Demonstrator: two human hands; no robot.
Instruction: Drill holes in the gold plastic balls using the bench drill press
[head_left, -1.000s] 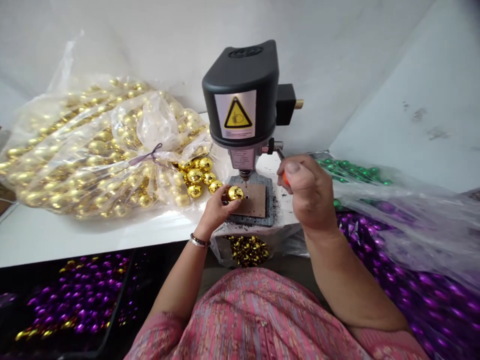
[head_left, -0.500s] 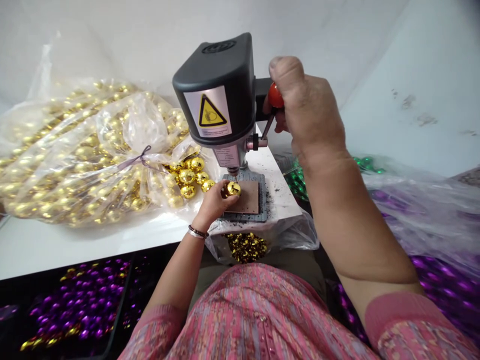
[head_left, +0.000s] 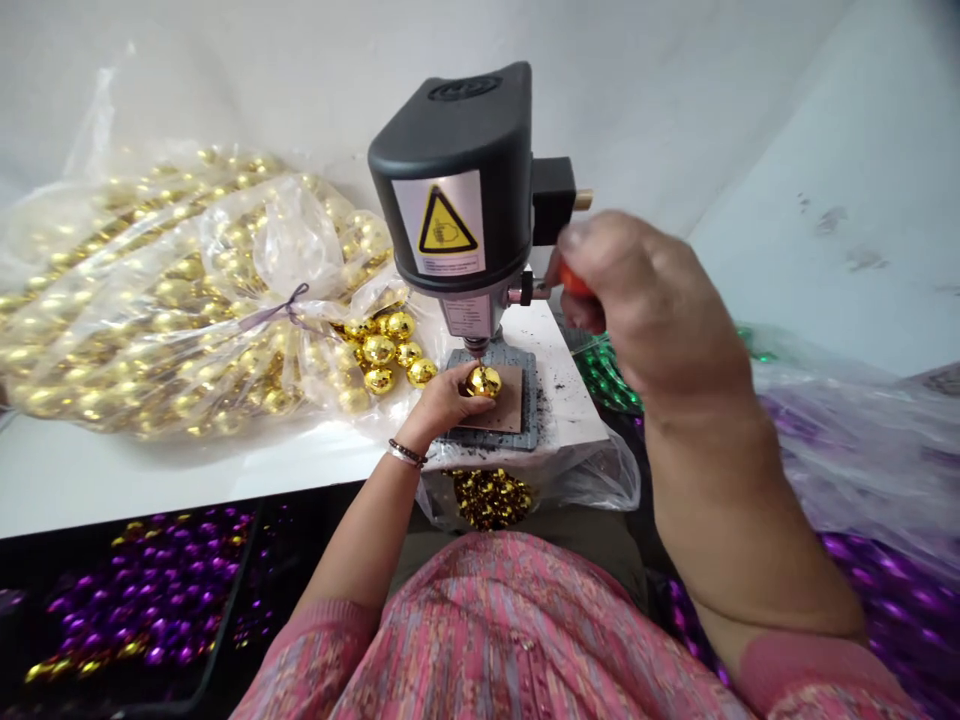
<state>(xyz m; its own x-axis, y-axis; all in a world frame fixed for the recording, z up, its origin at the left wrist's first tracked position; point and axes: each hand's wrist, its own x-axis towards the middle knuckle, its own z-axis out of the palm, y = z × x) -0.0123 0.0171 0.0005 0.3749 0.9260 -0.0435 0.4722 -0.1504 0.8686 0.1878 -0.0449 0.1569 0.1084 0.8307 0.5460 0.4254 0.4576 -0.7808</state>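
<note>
A black drill press (head_left: pixel 450 170) with a yellow warning label stands in the middle of the head view. My left hand (head_left: pixel 444 402) pinches a shiny gold ball (head_left: pixel 484 381) on the brown board (head_left: pixel 510 402) over the machine's base. The drill tip is at the top of the ball; I cannot tell how deep it sits. My right hand (head_left: pixel 652 300), slightly blurred, is wrapped round the red knob (head_left: pixel 576 280) of the press lever, at the machine's right side. Several loose gold balls (head_left: pixel 379 350) lie left of my left hand.
A tied clear bag (head_left: pixel 172 300) full of gold balls covers the table's (head_left: pixel 112 478) left part. Dark shavings lie around the base. Gold pieces (head_left: pixel 491 498) hang below the front edge. Purple balls (head_left: pixel 150 590) fill a dark tray at lower left; green and purple balls (head_left: pixel 885 600) lie at right.
My right hand has pulled the red-knobbed lever downward, and the drill has come down to the gold ball. My left hand still holds the ball on the board. The view has shifted slightly.
</note>
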